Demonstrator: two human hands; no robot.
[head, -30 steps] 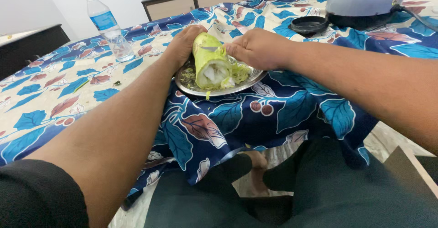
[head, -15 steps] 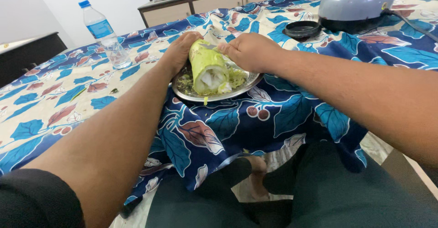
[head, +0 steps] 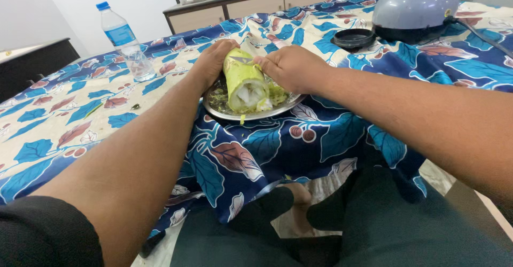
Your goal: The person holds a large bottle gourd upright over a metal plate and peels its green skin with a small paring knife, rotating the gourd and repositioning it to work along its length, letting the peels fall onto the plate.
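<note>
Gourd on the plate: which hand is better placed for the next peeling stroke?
Likely right. The right hand holds a blade against the green gourd near its top, while the left hand grips its far end, steadying it over the plate.

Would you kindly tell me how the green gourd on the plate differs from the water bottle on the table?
The green gourd lies on its side in the steel plate, while the water bottle stands upright on the tablecloth. The gourd is opaque green with a cut white end; the bottle is clear with a blue cap and label. The left hand and right hand grip the gourd; nothing touches the bottle. Both are roughly cylindrical.
</note>
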